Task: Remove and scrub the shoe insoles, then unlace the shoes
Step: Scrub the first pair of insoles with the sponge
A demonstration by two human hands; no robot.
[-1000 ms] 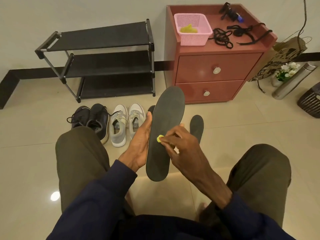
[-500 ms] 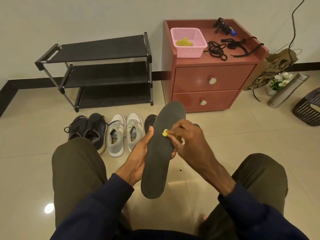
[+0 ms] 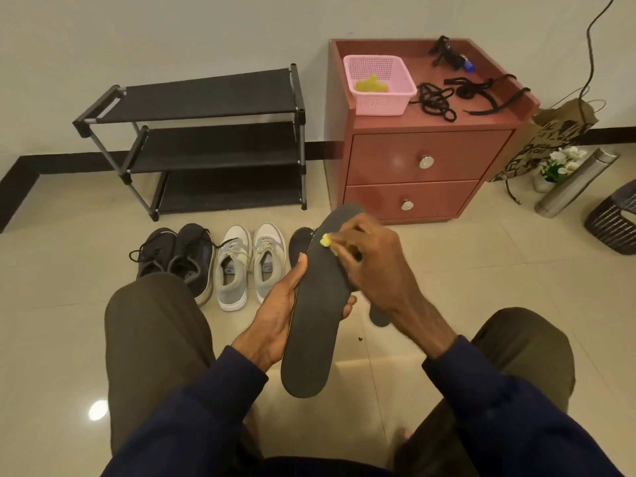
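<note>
While the left hand (image 3: 275, 315) grips the dark insole (image 3: 309, 325) by its edges, thumb up the near side and fingertips poking out past the far side, the insole sits tilted between the knees with the heel end toward the person. The right hand (image 3: 373, 270) curls over the toe end, pinching a small yellow scrubber (image 3: 325, 240) against the surface, hiding most of that end. Another insole (image 3: 298, 241) lies on the floor by the left thumb, and a third one (image 3: 378, 319) is mostly hidden under the right wrist. Left of those sit grey-white sneakers (image 3: 249, 263), then dark shoes (image 3: 179, 259), both laced. Further back: a black shoe rack (image 3: 206, 139) and a red nightstand (image 3: 423, 160) with a pink basket (image 3: 378, 101) and loose black laces (image 3: 435, 99) on top.
</note>
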